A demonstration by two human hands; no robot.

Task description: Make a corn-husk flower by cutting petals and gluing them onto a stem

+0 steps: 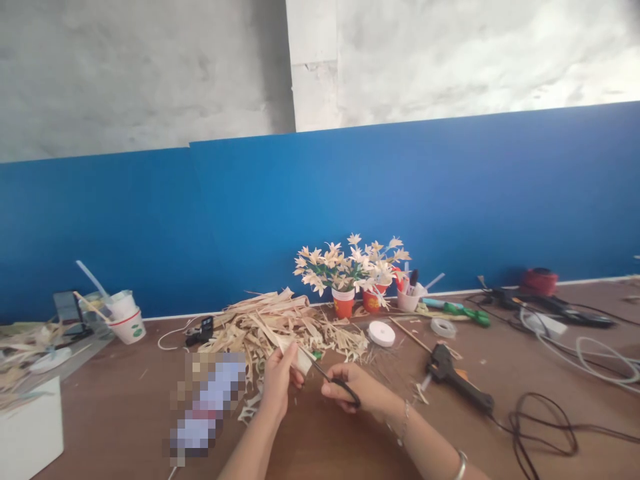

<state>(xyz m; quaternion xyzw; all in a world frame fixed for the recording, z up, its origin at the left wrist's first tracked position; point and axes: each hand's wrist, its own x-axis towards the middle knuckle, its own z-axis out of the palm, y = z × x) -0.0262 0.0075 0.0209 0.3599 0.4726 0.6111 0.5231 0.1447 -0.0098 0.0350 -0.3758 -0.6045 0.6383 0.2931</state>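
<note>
My left hand [281,379] pinches a pale piece of dried husk [301,359] near the middle of the brown table. Close on its right, my right hand [350,387] is closed on black-handled scissors [344,388], with the blades pointing up and left at the husk. Just behind my hands lies a large heap of dried husk strips [280,313]. Whether the blades touch the husk is too small to tell.
Two red pots [343,307] of pale flowers stand at the back, beside a cup of tools [407,300]. A white roll [381,333], a glue gun [457,380] and tangled cables [543,427] lie right; a paper cup [129,328] stands left.
</note>
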